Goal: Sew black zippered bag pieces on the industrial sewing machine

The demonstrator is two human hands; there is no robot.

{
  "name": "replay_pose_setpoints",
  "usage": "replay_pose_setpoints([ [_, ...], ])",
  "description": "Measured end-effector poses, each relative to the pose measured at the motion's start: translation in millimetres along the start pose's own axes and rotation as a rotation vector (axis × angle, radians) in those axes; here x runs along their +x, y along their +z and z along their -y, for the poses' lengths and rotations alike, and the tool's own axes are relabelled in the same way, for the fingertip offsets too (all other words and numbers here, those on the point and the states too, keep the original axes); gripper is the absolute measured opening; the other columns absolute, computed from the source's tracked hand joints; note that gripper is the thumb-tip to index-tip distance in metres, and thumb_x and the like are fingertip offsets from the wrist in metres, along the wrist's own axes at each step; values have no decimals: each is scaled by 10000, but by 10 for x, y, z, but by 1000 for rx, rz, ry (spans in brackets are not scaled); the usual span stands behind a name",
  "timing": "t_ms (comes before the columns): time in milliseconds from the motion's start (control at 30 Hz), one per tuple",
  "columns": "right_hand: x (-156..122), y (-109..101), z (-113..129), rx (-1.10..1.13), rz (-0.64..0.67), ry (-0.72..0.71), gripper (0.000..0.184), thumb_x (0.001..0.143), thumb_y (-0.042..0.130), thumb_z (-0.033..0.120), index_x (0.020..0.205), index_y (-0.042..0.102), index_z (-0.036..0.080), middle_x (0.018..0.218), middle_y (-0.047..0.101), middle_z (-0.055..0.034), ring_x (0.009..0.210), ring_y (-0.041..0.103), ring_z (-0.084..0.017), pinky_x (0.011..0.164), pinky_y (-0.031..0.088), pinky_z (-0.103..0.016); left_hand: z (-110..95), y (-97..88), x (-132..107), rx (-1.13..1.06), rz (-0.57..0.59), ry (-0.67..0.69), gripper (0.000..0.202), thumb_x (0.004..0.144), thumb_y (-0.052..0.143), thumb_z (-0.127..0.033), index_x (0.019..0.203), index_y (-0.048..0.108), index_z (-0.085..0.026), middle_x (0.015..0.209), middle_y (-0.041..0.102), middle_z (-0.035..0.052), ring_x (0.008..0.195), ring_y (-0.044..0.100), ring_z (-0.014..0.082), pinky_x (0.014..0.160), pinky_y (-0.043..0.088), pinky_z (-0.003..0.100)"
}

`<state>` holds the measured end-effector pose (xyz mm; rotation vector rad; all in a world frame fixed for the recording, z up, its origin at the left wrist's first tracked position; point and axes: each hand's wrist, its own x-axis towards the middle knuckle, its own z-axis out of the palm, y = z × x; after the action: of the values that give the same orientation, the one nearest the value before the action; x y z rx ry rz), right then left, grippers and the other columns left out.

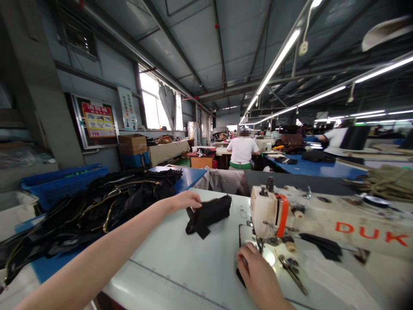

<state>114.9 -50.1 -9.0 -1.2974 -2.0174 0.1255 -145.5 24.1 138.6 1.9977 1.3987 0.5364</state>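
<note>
Out over the pale sewing table (180,258), my left hand (187,200) pinches the upper left edge of a black fabric piece (213,213). The piece is crumpled, and a short flap hangs from its lower side. On the right stands a white sewing machine (263,211) with an orange guard and red lettering. Just in front of its needle, my right hand (258,271) is closed with curled fingers. Something dark shows at the fingertips, too covered to name. Metal scissors or snips (293,275) lie on the machine bed, right of that hand.
A big heap of black pieces with gold zippers (106,202) covers the blue surface at left, by a blue crate (61,178). Black strips (322,246) lie beneath the machine arm. Ahead, a person in a white shirt (242,150) sits facing away.
</note>
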Motion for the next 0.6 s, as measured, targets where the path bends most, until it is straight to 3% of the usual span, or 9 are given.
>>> replay_pose_setpoints([
  [100,-16,43,61,71,-52,-105,352,859,369,204,1163,546,188,1217,550,-130,898,635,-216,759,522,-337,-13,-196,-295,-180,-10,11,256,724,666,-378,814,608,-145,718,625,-7,715,592,145,701,446,249],
  [200,26,17,163,247,-57,-69,381,880,410,284,1244,495,216,1219,562,-111,849,641,-192,765,528,-314,-11,-251,-604,-348,9,18,324,691,715,-409,836,603,-142,749,624,-2,700,577,126,675,432,227],
  [267,67,-30,248,381,-12,39,382,879,441,373,1228,513,236,1158,600,-95,919,628,-214,793,517,-318,6,-245,-768,-450,34,15,354,678,739,-420,842,600,-139,750,621,4,673,574,120,647,427,223],
  [433,42,-6,412,746,61,454,503,783,541,531,1195,545,241,1241,578,-96,1156,526,-275,922,447,-358,38,-196,-983,-665,94,39,353,660,791,-370,837,595,-135,765,621,16,683,590,124,655,433,223],
  [533,-79,139,465,1057,153,721,492,708,625,535,1104,580,247,1152,644,-76,1092,583,-275,864,470,-344,21,-159,-1018,-765,128,73,324,661,803,-314,831,594,-134,773,620,14,694,591,113,672,431,209],
  [600,-155,223,488,1256,261,823,479,675,660,546,1035,599,237,1083,678,-65,1026,622,-268,763,492,-315,-7,-132,-1025,-821,150,95,309,668,803,-288,831,590,-133,779,625,16,689,592,102,669,429,194],
])
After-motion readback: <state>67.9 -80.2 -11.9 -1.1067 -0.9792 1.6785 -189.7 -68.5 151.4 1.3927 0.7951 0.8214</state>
